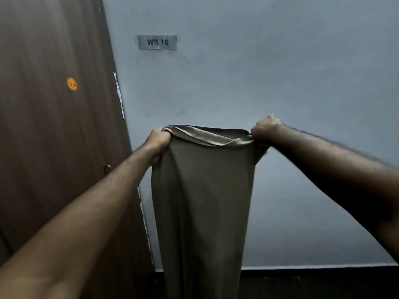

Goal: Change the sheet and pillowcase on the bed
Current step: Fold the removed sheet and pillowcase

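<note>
Head view: both arms stretched fwd, holding up an olive-brown pillowcase [203,190] in front of a pale grey-blue wall [280,72]. Left hand [158,140] is fisted on the top left corner of the cloth, fingers curled over the hem; fingertips buried in the fabric, can't see them. Right hand [266,127] is fisted on the top right corner, knuckles up, cloth bunched under it; thumb side hidden. The top edge is pulled fairly taut between the two hands, w/ the open mouth showing: a lighter inner layer sags in front, a darker rim runs behind it. A small dark bit sits at the hem just by the right hand, too small to say what it is.

The cloth hangs straight down in long soft folds, touching nothing visible, and its lower end is cut off by the bottom of the frame, so its full length can't be told. No bed or pillow in shot.

Left third of the frame: dark brown wood-grain door [54,126], its edge running diagonally, w/ chipped white marks along it. A round orange sticker [72,84] w/ a cartoon face sits on the door; details blurry. A small dark metal fitting [106,169] shows near the left forearm, partly hidden by it.

On the wall, a grey label [157,42] reads "WS 16". At the bottom, a dark skirting band [313,281] meets the wall; very dim, hard to make out.
</note>
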{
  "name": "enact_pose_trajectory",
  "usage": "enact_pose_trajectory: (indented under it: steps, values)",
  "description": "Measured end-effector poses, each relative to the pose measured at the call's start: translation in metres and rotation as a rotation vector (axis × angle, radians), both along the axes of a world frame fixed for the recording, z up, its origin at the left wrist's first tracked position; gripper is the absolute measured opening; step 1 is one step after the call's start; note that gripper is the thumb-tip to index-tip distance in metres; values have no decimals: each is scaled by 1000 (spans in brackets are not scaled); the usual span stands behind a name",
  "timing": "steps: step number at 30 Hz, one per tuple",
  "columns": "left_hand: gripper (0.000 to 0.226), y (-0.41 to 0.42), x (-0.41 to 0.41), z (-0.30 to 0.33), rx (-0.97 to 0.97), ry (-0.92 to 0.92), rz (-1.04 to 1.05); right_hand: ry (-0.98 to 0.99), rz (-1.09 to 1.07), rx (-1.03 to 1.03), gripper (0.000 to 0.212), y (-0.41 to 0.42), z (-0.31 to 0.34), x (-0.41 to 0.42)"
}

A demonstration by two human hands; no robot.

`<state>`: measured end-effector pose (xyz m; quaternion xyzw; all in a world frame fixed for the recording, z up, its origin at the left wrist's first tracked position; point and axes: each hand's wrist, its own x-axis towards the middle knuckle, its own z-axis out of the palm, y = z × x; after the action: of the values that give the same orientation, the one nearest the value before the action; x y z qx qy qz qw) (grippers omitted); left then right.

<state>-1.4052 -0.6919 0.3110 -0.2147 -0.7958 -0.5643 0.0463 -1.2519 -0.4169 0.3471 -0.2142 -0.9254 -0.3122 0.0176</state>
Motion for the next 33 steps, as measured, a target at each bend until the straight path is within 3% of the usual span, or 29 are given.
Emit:
enact_pose_trajectory:
  steps: [1, 3, 5, 8, 10, 12, 14, 15, 16, 17, 19, 20, 21, 22, 24, 25, 26, 27, 28, 30, 31, 33]
  values:
    - [36, -1, 2, 7, -67, 145, 4, 29, -39, -18, 24, -4, 6, 0]
    - [37, -10, 6, 23, -464, 497, -20, 52, -135, -172, 10, -9, 20, 5]
    - [39, -20, 9, 32, -807, 601, -92, 52, -211, -440, 8, -7, 28, 12]
    - [37, -24, 17, 26, -1111, 536, -132, -24, -291, -932, 18, 1, 19, 10]
    - [35, -20, 20, 9, -1246, 494, -108, -103, -324, -1086, 20, 9, 1, 7]
    - [39, -20, 17, -18, -1331, 210, -118, -246, -353, -1165, 26, 12, -21, 5]
    - [46, -23, 16, -39, -1433, -244, -185, -403, -381, -1145, 28, 9, -34, 8]
    - [44, -25, 12, -42, -1426, -356, -216, -394, -365, -1144, 28, 8, -35, 7]
    - [34, -25, 11, -38, -1331, -352, -219, -279, -313, -1186, 29, 8, -34, 5]
    - [26, -21, 9, -28, -1155, -207, -160, -11, -222, -1303, 30, 11, -30, -3]
    - [21, -8, 3, -3, -633, 304, 141, 836, 29, -1570, 25, 18, -14, -26]
    - [26, -2, 6, 11, -383, 533, 310, 1138, 167, -1505, 21, 18, -2, -36]
    - [33, 4, 5, 23, -279, 627, 356, 1194, 264, -1408, 18, 16, 7, -42]
    - [37, 10, 7, 30, -282, 609, 284, 1033, 306, -1369, 16, 10, 9, -40]
    - [42, 14, 9, 33, -378, 430, 77, 327, 130, -1276, 19, -1, 8, -21]
    - [39, 11, 9, 32, -335, 352, 61, 29, 24, -1194, 20, -1, 8, -7]
    - [29, 8, 7, 31, -238, 299, 89, -89, -35, -1126, 21, 7, 9, 3]
    - [21, 4, 6, 32, -159, 281, 138, 11, -32, -1123, 20, 18, 11, 8]
    - [21, 5, 4, 32, -131, 285, 157, 283, 44, -1173, 19, 30, 13, 10]
    - [23, 11, 11, 32, -99, 295, 119, 1011, 277, -1326, 24, 40, 25, 10]
    - [27, 18, 21, 34, -43, 292, 94, 1247, 425, -1452, 26, 39, 36, 11]
    - [38, 36, 46, 37, 61, 331, -1, 1451, 618, -1747, 27, 29, 50, 14]
